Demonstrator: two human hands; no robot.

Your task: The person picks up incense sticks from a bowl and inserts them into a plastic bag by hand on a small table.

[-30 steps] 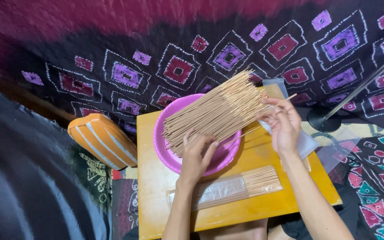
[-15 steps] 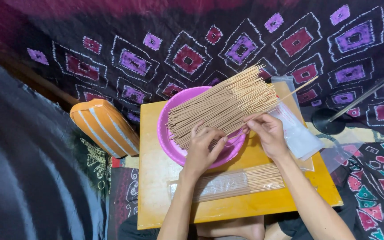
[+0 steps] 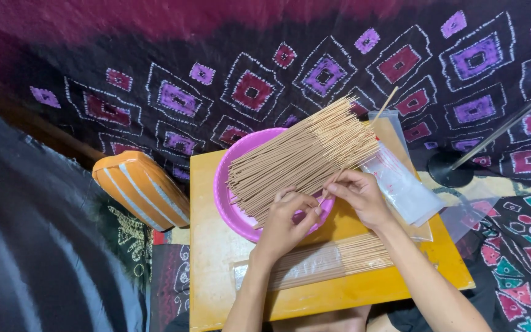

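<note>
Broadly, a yellow worktop [image 3: 216, 258] is seen carrying a pink bowl [image 3: 227, 203], across which a heap of thin sticks [image 3: 302, 157] lies, long axis slanting up to the right. Both hands are set at its near edge: left hand [image 3: 287, 224] curled, fingertips on sticks; right hand [image 3: 357, 197] pinching a few.

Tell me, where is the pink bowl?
In the head view, the pink bowl sits on the left half of the yellow table, under the heap of thin sticks. An orange striped cushion lies to its left.
</note>
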